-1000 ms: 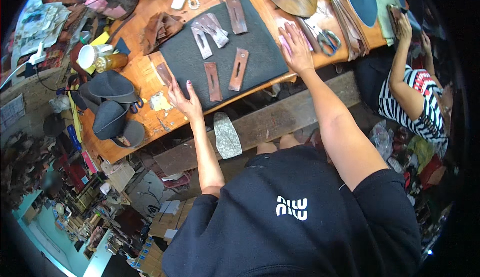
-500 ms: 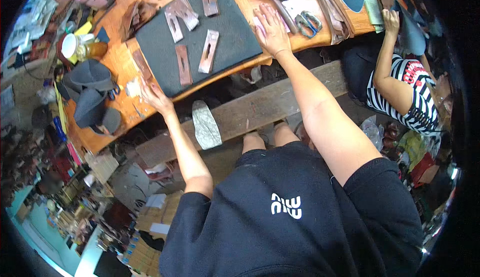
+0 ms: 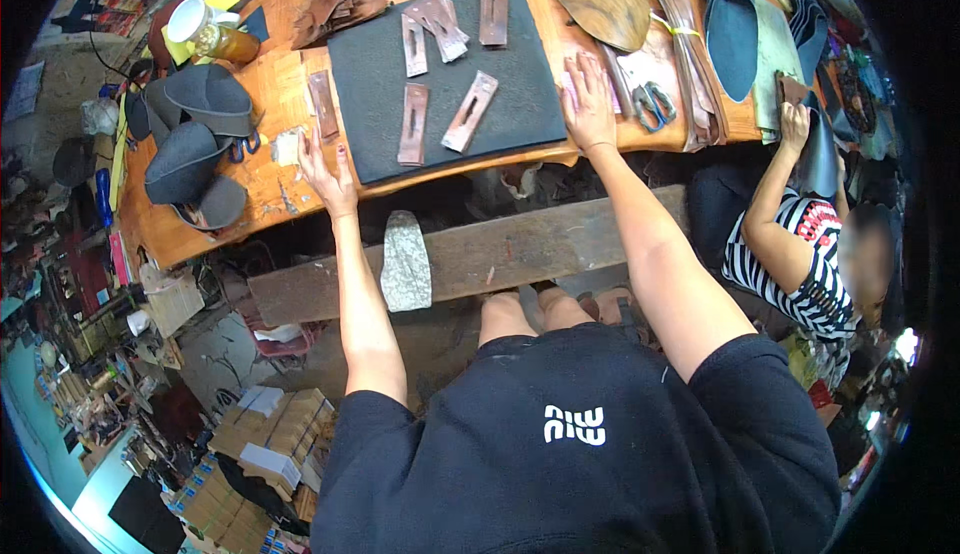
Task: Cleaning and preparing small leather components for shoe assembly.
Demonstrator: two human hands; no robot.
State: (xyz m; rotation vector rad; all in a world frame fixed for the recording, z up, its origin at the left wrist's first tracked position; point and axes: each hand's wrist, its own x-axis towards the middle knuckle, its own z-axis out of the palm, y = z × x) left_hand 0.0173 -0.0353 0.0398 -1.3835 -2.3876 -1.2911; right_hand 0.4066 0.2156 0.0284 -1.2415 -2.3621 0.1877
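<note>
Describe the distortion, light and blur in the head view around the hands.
Head view: fisheye bends the wooden table edge, corners black; even light, no glare; left hand and right hand sharp beside the dark mat; a co-worker's face is blurred.

bright even daylight | soft shadows | sharp centre | fisheye-bent, dark rim
</note>
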